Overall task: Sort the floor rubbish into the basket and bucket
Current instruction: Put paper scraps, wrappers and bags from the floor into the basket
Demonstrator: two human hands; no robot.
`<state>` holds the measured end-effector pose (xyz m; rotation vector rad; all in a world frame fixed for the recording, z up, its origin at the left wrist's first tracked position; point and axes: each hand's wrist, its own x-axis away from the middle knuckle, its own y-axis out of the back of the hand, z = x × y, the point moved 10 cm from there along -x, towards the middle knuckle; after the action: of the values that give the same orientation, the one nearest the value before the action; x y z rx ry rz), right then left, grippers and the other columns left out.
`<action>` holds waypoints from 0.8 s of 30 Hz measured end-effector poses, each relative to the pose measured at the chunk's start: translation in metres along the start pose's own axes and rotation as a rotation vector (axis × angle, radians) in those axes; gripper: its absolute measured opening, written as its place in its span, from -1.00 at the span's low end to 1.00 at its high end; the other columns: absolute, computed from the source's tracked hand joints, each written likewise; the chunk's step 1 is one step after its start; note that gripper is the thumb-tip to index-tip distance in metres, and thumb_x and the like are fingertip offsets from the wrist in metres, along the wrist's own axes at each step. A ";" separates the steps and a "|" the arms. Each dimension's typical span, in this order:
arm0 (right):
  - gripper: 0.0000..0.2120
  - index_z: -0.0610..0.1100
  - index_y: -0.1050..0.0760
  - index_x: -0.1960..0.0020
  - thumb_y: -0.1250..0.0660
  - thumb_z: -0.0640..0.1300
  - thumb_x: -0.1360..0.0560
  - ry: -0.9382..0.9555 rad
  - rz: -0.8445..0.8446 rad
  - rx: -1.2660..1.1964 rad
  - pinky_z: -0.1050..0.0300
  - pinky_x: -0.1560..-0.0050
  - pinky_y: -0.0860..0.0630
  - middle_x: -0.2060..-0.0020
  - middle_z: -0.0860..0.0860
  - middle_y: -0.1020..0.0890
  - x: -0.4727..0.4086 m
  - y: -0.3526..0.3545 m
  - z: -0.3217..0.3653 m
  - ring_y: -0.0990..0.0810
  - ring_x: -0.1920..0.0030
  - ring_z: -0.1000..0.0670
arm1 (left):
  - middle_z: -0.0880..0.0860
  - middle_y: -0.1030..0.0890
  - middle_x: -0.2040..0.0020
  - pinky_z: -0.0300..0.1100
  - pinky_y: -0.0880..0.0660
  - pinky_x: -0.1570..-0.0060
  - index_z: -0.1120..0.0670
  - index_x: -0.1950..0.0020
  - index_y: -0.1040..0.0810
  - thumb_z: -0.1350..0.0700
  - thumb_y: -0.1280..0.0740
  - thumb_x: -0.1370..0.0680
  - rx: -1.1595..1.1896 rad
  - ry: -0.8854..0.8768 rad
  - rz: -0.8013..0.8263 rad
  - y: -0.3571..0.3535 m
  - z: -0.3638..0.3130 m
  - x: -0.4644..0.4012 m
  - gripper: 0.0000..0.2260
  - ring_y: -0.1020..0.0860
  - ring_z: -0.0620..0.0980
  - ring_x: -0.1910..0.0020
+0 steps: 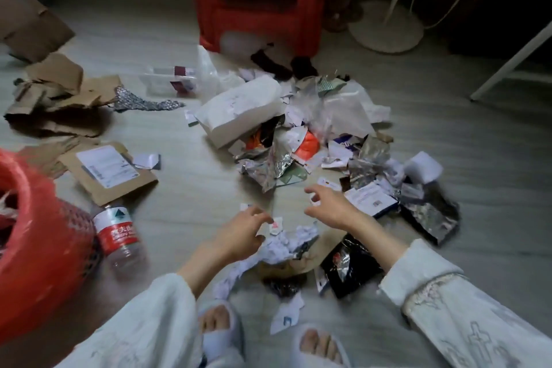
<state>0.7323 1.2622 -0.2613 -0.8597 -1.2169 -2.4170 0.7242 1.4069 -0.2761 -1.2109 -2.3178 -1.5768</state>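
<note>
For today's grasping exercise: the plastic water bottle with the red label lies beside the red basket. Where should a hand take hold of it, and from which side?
Grip the water bottle round its labelled middle, coming from above and from its right, the open floor side. It lies tilted with its cap end up against the red basket, so the left side is blocked, while the round body suits a wrap of fingers and thumb.

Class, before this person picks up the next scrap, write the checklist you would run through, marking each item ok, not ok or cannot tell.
1. Left hand free to grasp: ok, fingers loosely curled, nothing held.
2. Right hand free: ok, open above the floor.
3. Scrap within reach: ok, crumpled white paper lies just below both hands.
4. Red basket close by: ok, at the person's left.
5. Bucket located: cannot tell, none is clearly in view.
6. Plastic bottle sorted: not ok, lying beside the basket.
</note>
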 end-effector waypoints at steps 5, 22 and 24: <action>-0.18 0.03 0.02 -0.53 -0.39 -0.04 -0.44 0.015 0.295 0.398 -0.09 -0.47 -0.09 -0.53 -0.09 0.08 -0.015 -0.088 -0.052 0.04 -0.51 -0.16 | 0.01 0.09 -0.55 -0.04 -0.20 -0.39 -0.08 -0.50 -0.07 0.15 -0.25 -0.52 -0.165 -0.108 0.261 -0.092 0.008 -0.010 -0.40 -0.04 0.06 -0.50; -0.77 -0.22 -0.51 -0.13 -0.23 -0.22 -0.51 0.216 -0.230 0.427 0.03 0.10 -0.41 -0.07 -0.14 -0.51 -0.037 -0.065 -0.035 -0.48 -0.10 -0.17 | 0.14 -0.48 -0.02 -0.15 -0.30 0.12 0.15 -0.15 -0.51 0.02 -0.44 -0.43 0.239 0.093 -0.114 -0.042 0.078 -0.025 -0.63 -0.49 0.15 0.00; -0.79 -0.24 -0.54 -0.10 -0.29 -0.24 -0.48 0.206 -0.290 0.406 0.01 0.13 -0.43 -0.03 -0.16 -0.54 -0.037 -0.053 -0.034 -0.50 -0.05 -0.20 | 0.16 -0.47 -0.04 -0.09 -0.34 0.03 0.15 -0.25 -0.45 0.03 -0.43 -0.44 0.233 0.112 -0.201 -0.027 0.087 -0.027 -0.56 -0.46 0.16 -0.06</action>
<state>0.7213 1.2665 -0.3331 -0.3257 -1.7592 -2.2638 0.7550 1.4590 -0.3490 -0.8411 -2.5283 -1.3385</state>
